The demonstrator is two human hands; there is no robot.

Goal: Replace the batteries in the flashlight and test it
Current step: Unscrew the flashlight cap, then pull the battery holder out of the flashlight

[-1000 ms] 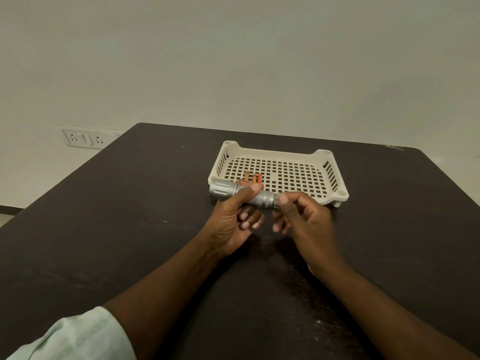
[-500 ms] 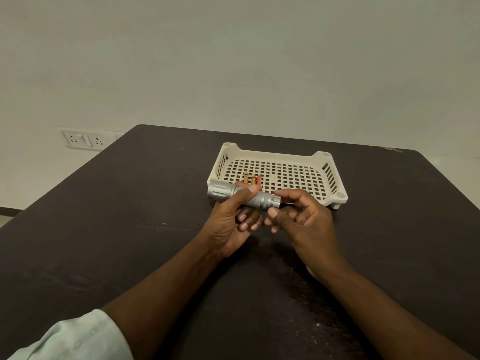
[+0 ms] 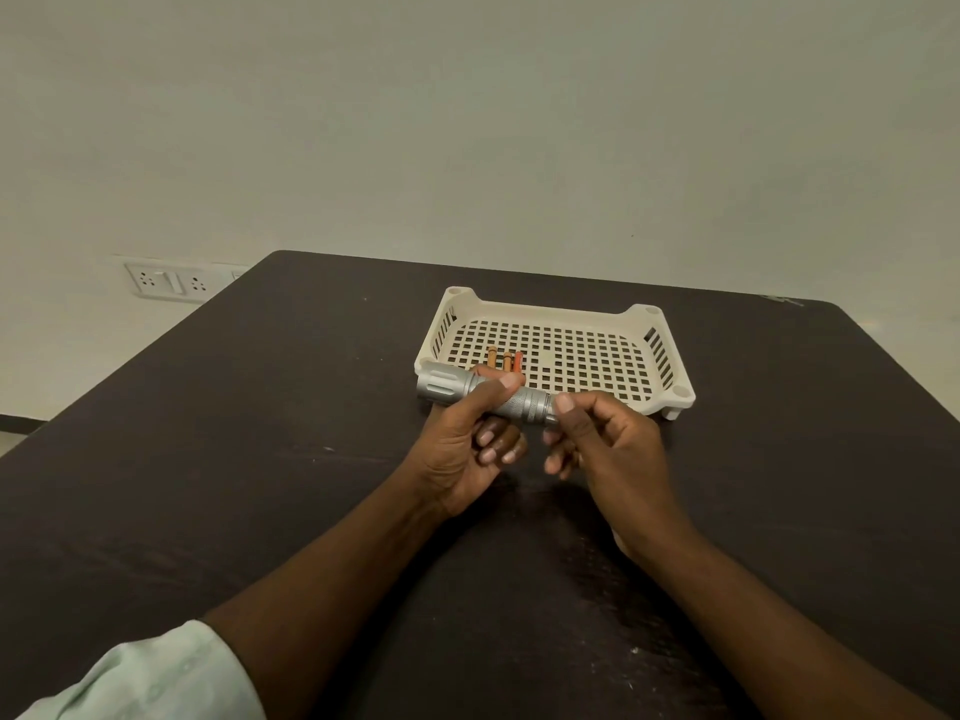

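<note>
A silver flashlight (image 3: 447, 385) is held level above the dark table, its wide head pointing left. My left hand (image 3: 467, 449) wraps around the middle of its body, thumb on top. My right hand (image 3: 605, 444) pinches the tail cap end of the flashlight between thumb and fingers. Three small orange-brown batteries (image 3: 505, 360) lie side by side in the near left part of a cream slotted tray (image 3: 652, 350), just beyond the flashlight.
The dark table (image 3: 260, 459) runs to a far edge against a pale wall. A white wall socket plate (image 3: 169, 280) sits to the far left. The tray's near right foot stands close to my right hand.
My right thumb and fingers have shifted around the flashlight's tail end, turning from a lower grip to a pinch on top. The left hand and flashlight have stayed nearly still.
</note>
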